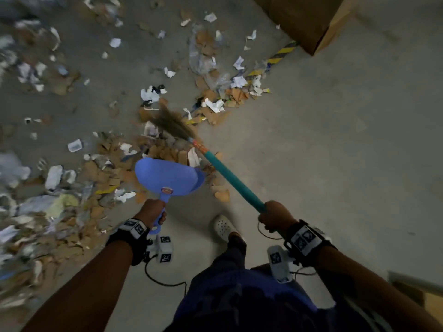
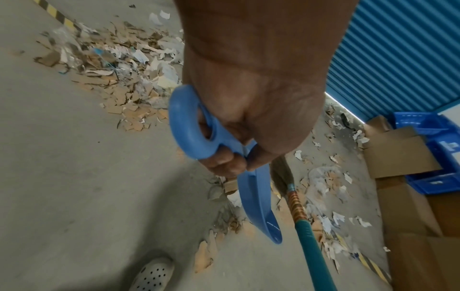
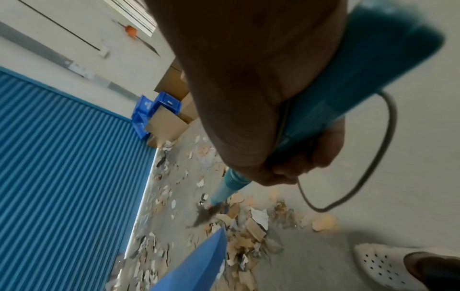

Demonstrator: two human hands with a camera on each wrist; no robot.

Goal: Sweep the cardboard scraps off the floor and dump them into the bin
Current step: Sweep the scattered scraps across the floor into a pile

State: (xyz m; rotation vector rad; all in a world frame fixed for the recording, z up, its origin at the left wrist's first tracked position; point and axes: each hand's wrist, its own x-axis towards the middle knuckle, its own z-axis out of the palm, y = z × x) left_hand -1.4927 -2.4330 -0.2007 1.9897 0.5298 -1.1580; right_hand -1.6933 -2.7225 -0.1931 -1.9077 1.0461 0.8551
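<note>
Brown cardboard scraps [image 1: 165, 152] mixed with white paper bits lie in a heap on the grey floor, with more scraps [image 1: 223, 99] farther off. My left hand [image 1: 153, 212] grips the handle of a blue dustpan [image 1: 167, 178] held over the near heap; the wrist view shows the fingers [image 2: 224, 165] curled round its looped handle [image 2: 189, 133]. My right hand [image 1: 275, 215] grips the teal handle [image 1: 230, 176] of a broom, whose bristles [image 1: 167, 121] reach beyond the dustpan. The teal shaft [image 3: 348, 102] passes through that fist.
A large cardboard box [image 1: 309, 20] stands at the back right beside yellow-black floor tape [image 1: 280, 55]. Blue crates [image 2: 433, 157] and boxes [image 2: 398, 153] sit by a blue shutter door [image 3: 62, 157]. My white clog [image 1: 224, 227] is between the arms. Bare floor lies to the right.
</note>
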